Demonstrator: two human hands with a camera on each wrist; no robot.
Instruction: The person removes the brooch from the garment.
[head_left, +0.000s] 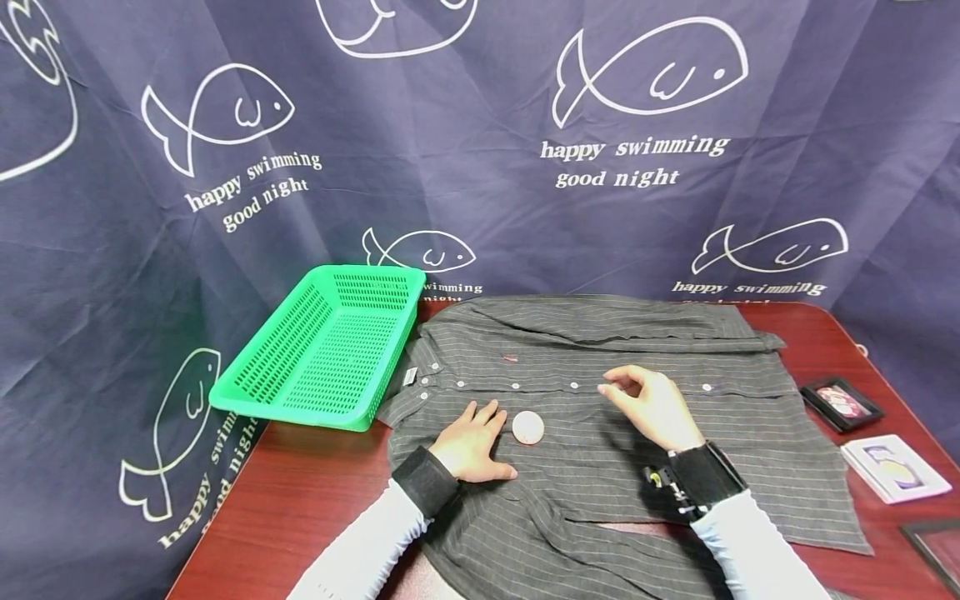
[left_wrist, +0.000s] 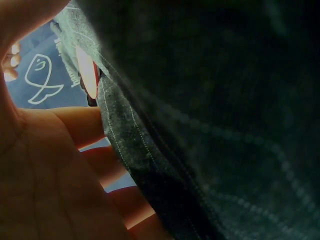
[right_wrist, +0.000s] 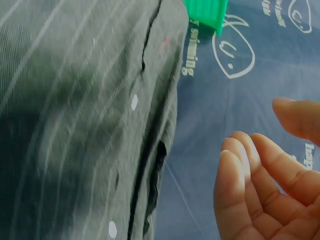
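A dark grey pinstriped button-up shirt lies spread on the table, collar to the left, with a row of white buttons. My left hand rests on its front near the collar, fingers spread. Just right of those fingers sits a small round pale disc, faintly pinkish; its kind is unclear. The left wrist view has the disc edge-on beyond my fingers. Above the button row my right hand hovers, fingers loosely bent. In the right wrist view its thumb stands apart from the fingers, nothing between them.
A green plastic basket stands at the left, overlapping the collar. Along the right side of the red-brown table lie a small black frame, a white frame and part of a dark frame. A blue fish-print curtain hangs behind.
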